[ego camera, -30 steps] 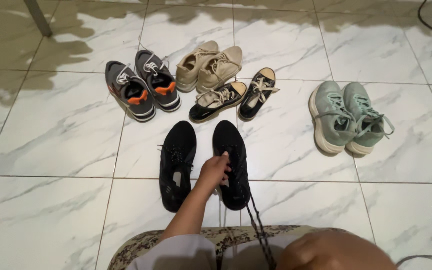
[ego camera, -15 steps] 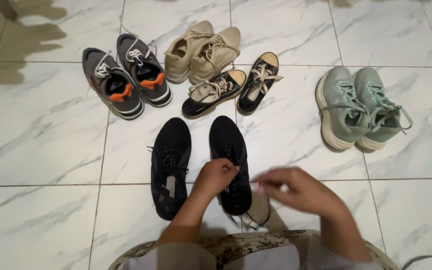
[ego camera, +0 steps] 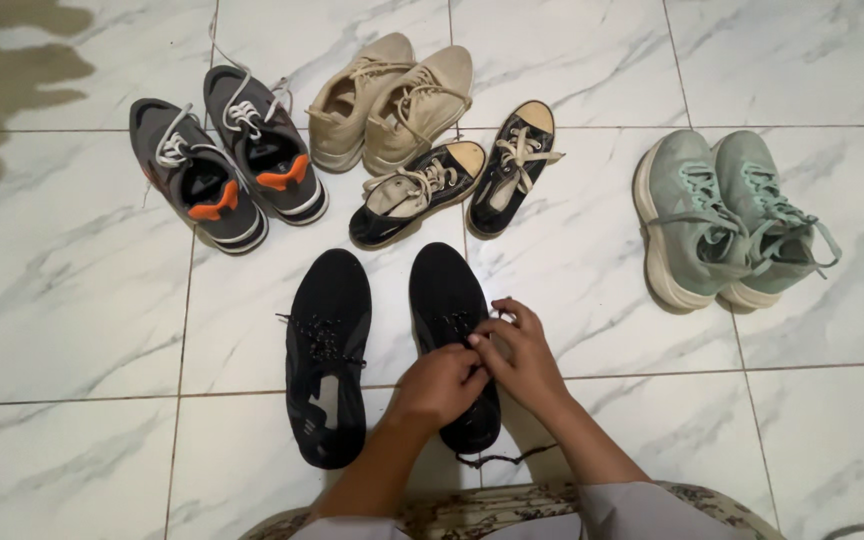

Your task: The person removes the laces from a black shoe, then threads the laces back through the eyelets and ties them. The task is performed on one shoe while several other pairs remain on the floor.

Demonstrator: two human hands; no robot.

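Two black sneakers lie side by side on the marble floor, toes pointing away from me. The left black sneaker [ego camera: 327,355] lies untouched, its laces loose. Both hands are over the right black sneaker [ego camera: 447,300]. My left hand [ego camera: 439,385] rests on its lace area with fingers curled. My right hand [ego camera: 517,350] pinches a black lace [ego camera: 497,458] whose loose end trails on the floor by the heel. The middle of that sneaker is hidden under my hands.
Beyond the black pair stand grey sneakers with orange tabs [ego camera: 227,165], beige sneakers [ego camera: 392,100], small black canvas shoes with cream laces [ego camera: 457,180] and pale green sneakers [ego camera: 722,220] to the right. My patterned lap [ego camera: 482,505] fills the bottom edge.
My right hand has come in from the lower right and joined my left hand on the right black sneaker's laces. The view has moved closer and tilted down.
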